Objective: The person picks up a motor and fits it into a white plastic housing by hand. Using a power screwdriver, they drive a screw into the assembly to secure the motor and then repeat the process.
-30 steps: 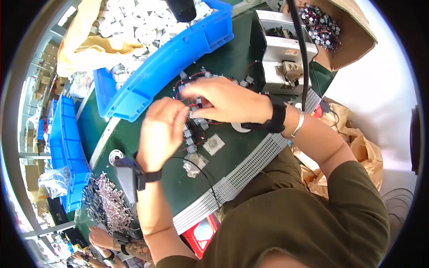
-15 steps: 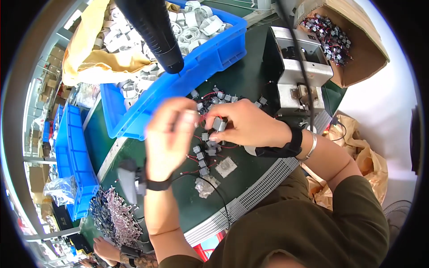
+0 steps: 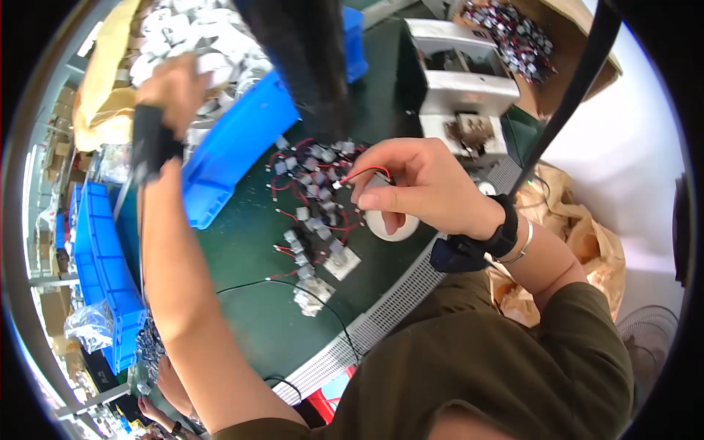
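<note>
My right hand (image 3: 425, 187) is closed, with a pair of red and black wires (image 3: 367, 171) ending in a small white plug held at its fingers. The small grey motor these wires belong to is mostly hidden by the fingers. Directly below that hand a round white thing (image 3: 396, 233) shows in part. My left hand (image 3: 174, 92), smeared by motion, is over the white plastic ring-shaped parts (image 3: 220, 44) in the blue bin (image 3: 246, 136); its fingers cannot be made out. Several small grey motors with red wires (image 3: 315, 191) lie scattered on the green table left of my right hand.
A grey metal fixture (image 3: 469, 92) stands at the far right, beside a cardboard box (image 3: 594, 62) of wired motors. A dark electric screwdriver (image 3: 301, 66) hangs over the table. Two pale blocks (image 3: 342, 262) lie near the perforated front edge (image 3: 389, 301). Another person's hand (image 3: 172, 385) shows lower left.
My left hand has moved away from my right hand, up and left to the bin of white parts. The right hand has shifted slightly right, still holding the wired motor. The whole view has shifted.
</note>
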`<state>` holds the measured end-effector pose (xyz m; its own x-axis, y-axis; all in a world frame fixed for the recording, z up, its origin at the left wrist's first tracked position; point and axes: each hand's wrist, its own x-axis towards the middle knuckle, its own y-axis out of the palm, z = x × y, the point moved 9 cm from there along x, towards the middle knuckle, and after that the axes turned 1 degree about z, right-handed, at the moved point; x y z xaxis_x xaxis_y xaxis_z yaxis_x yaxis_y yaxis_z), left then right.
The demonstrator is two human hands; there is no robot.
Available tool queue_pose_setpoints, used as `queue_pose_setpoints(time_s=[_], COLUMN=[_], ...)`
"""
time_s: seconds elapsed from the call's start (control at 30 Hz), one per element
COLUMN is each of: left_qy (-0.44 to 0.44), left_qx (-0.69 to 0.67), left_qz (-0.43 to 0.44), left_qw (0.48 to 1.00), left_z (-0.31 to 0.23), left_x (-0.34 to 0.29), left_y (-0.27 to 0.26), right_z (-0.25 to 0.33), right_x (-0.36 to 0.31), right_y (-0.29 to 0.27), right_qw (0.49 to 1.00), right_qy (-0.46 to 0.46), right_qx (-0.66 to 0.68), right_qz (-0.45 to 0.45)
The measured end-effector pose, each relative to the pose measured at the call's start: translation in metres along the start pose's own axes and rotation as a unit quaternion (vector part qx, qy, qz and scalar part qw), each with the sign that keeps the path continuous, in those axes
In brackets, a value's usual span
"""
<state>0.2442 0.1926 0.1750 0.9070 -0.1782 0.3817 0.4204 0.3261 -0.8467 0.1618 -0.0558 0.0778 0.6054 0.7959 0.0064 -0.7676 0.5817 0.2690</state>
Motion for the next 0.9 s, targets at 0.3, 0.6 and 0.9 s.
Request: queue_pose_setpoints(time_s=[0.3, 0.6, 0.9], left_qy=[-0.143, -0.077, -0.086], left_qx=[-0.626, -0.535, -0.572], left_qz=[0.225, 0.1, -0.036], left_qw=[0.733, 0.835, 0.815], left_z=[-0.141, -0.199, -0.223], left_x=[-0.138, -0.134, -0.148], left_y=[-0.016, -0.023, -0.009], right_z=[0.016, 0.002, -0.003], right_x=[-0.043, -0.047, -0.027], right_y=[-0.052, -0.044, -0.015], right_qw=[0.994, 0.991, 0.902], right_qy=[-0.055, -0.09, -0.136], right_qx=[-0.045, -0.085, -0.408], right_qz=[-0.079, -0.045, 0.033])
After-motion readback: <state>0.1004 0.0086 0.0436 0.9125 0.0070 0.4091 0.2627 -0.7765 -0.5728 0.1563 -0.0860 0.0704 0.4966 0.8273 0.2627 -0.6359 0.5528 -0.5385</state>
